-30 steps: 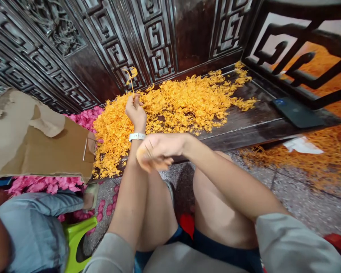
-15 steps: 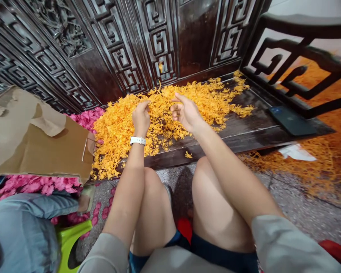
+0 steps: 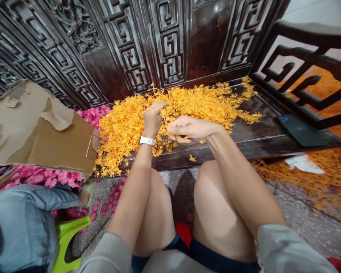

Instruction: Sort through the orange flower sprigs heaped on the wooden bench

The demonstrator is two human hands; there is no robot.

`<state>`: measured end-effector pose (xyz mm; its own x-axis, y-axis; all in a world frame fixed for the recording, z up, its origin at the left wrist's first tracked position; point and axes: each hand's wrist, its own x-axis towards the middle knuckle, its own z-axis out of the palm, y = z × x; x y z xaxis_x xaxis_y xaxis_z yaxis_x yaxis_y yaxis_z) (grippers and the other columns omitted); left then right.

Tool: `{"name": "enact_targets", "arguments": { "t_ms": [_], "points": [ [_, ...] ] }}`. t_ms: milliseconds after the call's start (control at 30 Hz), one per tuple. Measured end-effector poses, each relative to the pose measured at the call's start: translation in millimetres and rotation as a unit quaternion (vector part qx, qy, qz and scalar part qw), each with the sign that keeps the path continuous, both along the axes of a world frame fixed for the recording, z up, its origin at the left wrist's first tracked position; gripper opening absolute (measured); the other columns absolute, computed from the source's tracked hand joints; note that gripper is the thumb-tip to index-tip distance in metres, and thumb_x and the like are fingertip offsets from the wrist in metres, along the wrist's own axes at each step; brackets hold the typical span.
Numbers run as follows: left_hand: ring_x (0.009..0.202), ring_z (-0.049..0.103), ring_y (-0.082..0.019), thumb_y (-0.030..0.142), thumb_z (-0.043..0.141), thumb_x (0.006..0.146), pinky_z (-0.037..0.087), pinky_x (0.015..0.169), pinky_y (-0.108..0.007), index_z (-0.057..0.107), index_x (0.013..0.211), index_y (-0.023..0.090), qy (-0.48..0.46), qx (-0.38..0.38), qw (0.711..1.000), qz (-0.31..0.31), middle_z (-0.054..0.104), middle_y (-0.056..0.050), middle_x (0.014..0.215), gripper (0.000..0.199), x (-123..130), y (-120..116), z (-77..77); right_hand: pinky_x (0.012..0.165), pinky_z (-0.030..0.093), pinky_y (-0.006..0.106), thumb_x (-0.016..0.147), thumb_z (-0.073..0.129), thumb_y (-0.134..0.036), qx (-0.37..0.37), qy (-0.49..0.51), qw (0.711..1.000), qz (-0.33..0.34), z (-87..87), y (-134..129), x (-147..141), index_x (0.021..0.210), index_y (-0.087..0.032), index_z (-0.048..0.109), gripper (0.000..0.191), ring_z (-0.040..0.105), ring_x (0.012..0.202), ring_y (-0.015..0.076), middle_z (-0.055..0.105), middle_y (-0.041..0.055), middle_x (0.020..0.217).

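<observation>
A heap of yellow-orange plastic flower pieces (image 3: 122, 127) with thin stems is spread along a dark wooden bench (image 3: 252, 138). Over the heap's near side, my left hand (image 3: 152, 120), with a white band (image 3: 147, 140) on its wrist, has its fingers closed around something hidden from view. Close beside it, the fingers of my right hand (image 3: 187, 129) are pressed together at the lower end of a thin yellow flower stem (image 3: 165, 118). This stem runs up toward my left fingertips. One loose yellow piece (image 3: 192, 158) lies on the bench's front edge.
A cardboard box (image 3: 42, 129) stands at left, with pink flowers (image 3: 45, 176) around it. A person in light blue trousers (image 3: 22, 220) sits there beside a green stool (image 3: 68, 239). A dark flat device (image 3: 298, 131) rests on the bench's right end. Orange strands (image 3: 329, 170) cover the floor at right.
A yellow piece that was in the air above the heap is no longer there. My right hand has turned inward and lowered, its fingers coming together near my left hand. The view has shifted slightly.
</observation>
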<state>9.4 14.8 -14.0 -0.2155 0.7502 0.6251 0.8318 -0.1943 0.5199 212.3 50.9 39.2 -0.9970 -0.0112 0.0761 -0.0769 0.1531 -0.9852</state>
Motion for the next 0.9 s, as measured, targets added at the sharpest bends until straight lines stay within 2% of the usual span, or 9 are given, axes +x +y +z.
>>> {"name": "enact_targets", "arguments": {
  "t_ms": [100,233,300,367,433,500,600,767,900],
  "points": [
    [0.115,0.074,-0.022,-0.009,0.044,0.091,0.058,0.104,-0.041,0.085,0.116,0.029,-0.008,-0.004,1.000,-0.006,0.081,-0.006,0.120,0.061,1,7,-1.5,0.046,0.037,0.023,0.092,0.073,-0.075,-0.032,-0.055,0.992,0.104,19.2,-6,9,0.078,-0.017,0.066,0.061,0.044,0.042,0.0080,0.054,-0.0042,0.049],
    [0.117,0.074,-0.024,-0.007,0.043,0.093,0.056,0.111,-0.044,0.083,0.124,0.025,-0.011,-0.079,0.996,0.047,0.080,-0.009,0.131,0.060,-9,11,-5.4,0.056,0.051,0.025,0.066,0.099,-0.067,-0.010,-0.160,0.936,0.314,32.6,-23,17,0.080,-0.016,0.072,0.059,0.063,0.055,0.0150,0.067,0.0050,0.062],
    [0.117,0.074,-0.025,-0.004,0.044,0.095,0.055,0.111,-0.044,0.081,0.129,0.023,-0.015,-0.094,0.994,0.050,0.080,-0.010,0.131,0.057,-11,9,-4.3,0.057,0.051,0.027,0.060,0.097,-0.075,-0.017,-0.104,0.971,0.216,28.4,-23,21,0.084,-0.019,0.073,0.066,0.061,0.056,0.0155,0.065,0.0040,0.062],
    [0.117,0.073,-0.025,0.002,0.044,0.101,0.055,0.110,-0.043,0.078,0.135,0.024,-0.043,-0.087,0.994,0.055,0.080,-0.010,0.128,0.053,-10,5,-0.8,0.055,0.047,0.029,0.071,0.080,-0.090,-0.038,0.000,0.999,-0.036,18.7,-13,24,0.092,-0.022,0.074,0.071,0.054,0.055,0.0150,0.059,0.0020,0.060],
    [0.113,0.074,-0.025,0.014,0.043,0.108,0.055,0.107,-0.043,0.072,0.143,0.025,-0.097,-0.078,0.990,0.073,0.081,-0.011,0.123,0.047,-6,2,3.5,0.055,0.043,0.031,0.090,0.054,-0.092,-0.064,0.087,0.947,-0.302,6.8,6,23,0.101,-0.025,0.075,0.071,0.048,0.056,0.0160,0.056,0.0024,0.062],
    [0.108,0.074,-0.026,0.028,0.042,0.114,0.055,0.106,-0.045,0.065,0.153,0.022,-0.157,-0.073,0.982,0.081,0.081,-0.015,0.121,0.046,0,2,7.0,0.057,0.041,0.033,0.099,0.044,-0.082,-0.105,0.110,0.890,-0.430,-5.5,26,14,0.106,-0.025,0.073,0.064,0.047,0.059,0.0169,0.057,0.0039,0.068],
    [0.109,0.075,-0.027,0.044,0.039,0.116,0.055,0.106,-0.047,0.053,0.163,0.024,-0.235,-0.075,0.968,0.033,0.078,-0.017,0.132,0.053,11,7,9.0,0.056,0.038,0.032,0.089,0.069,-0.066,-0.128,0.072,0.868,-0.474,-24.1,43,-4,0.102,-0.024,0.070,0.044,0.047,0.060,0.0161,0.061,0.0041,0.076],
    [0.152,0.055,-0.029,0.056,0.041,0.113,0.041,0.128,-0.047,0.046,0.168,0.030,-0.302,-0.092,0.937,-0.148,0.057,-0.012,0.165,0.061,39,17,9.0,0.070,0.045,0.033,0.080,0.079,-0.044,0.183,0.068,0.851,-0.488,-51.7,45,-22,0.102,-0.019,0.072,0.034,0.057,0.078,0.0198,0.070,0.0080,0.093],
    [0.170,0.027,-0.026,0.058,0.043,0.112,0.023,0.139,-0.043,0.049,0.168,0.028,-0.297,-0.143,0.910,-0.253,0.038,-0.008,0.179,0.064,56,12,14.5,0.070,0.041,0.033,0.088,0.063,-0.033,0.249,0.069,0.824,-0.504,-58.7,45,-18,0.089,-0.017,0.069,0.017,0.050,0.070,0.0176,0.065,0.0045,0.079]
  ]
}}
